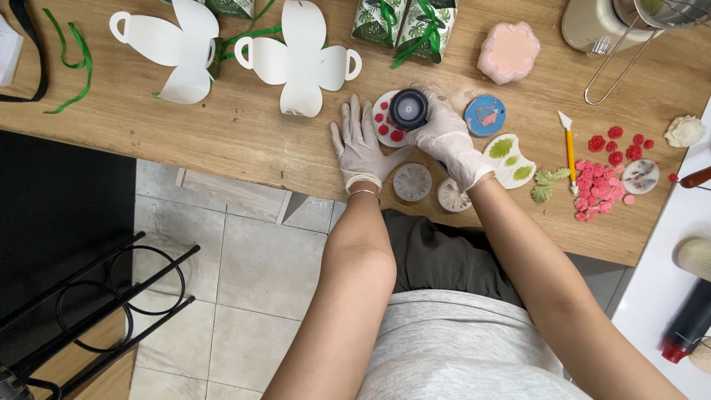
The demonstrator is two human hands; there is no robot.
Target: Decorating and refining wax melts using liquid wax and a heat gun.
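Observation:
Both hands wear white gloves. My right hand (446,138) grips a round dark blue plunger cutter (409,108) and presses it down onto a white disc (382,118) that carries several small red pieces. My left hand (361,146) lies flat and open on the wooden table (244,137), its fingers touching the disc's left edge. Two round white flower moulds (412,181) (449,197) sit just below the hands near the table's front edge.
A blue disc (485,115), a white palette with green blobs (511,159), green clay leaves (548,181), a yellow-handled tool (569,152) and several red clay roses (603,185) lie to the right. A pink flower block (508,50), white cut-out box blanks (300,59) and leaf-print boxes (407,22) lie behind.

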